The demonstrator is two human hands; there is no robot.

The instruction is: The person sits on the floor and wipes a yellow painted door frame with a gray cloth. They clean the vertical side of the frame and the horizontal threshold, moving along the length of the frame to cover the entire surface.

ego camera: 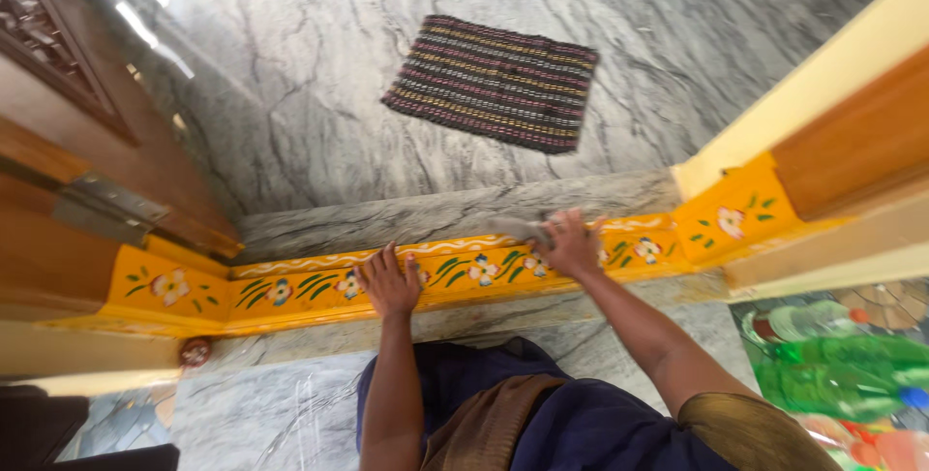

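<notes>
The grey cloth (520,230) lies on the yellow painted threshold (290,289), under the right hand (571,243), whose fingers press down on it. Further along the threshold, the left hand (389,284) rests flat, fingers together, holding nothing. A striped mat (494,82) lies well beyond it.

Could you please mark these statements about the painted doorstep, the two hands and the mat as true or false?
1. The left hand rests flat on the yellow threshold. True.
2. The right hand is empty. False: it holds a grey cloth against the threshold.
3. The striped mat lies on the marble floor beyond the threshold. True.
4. The threshold is plain, without decoration. False: flowers and leaves are painted on it.
5. Green plastic bottles lie at lower right. True.
</notes>
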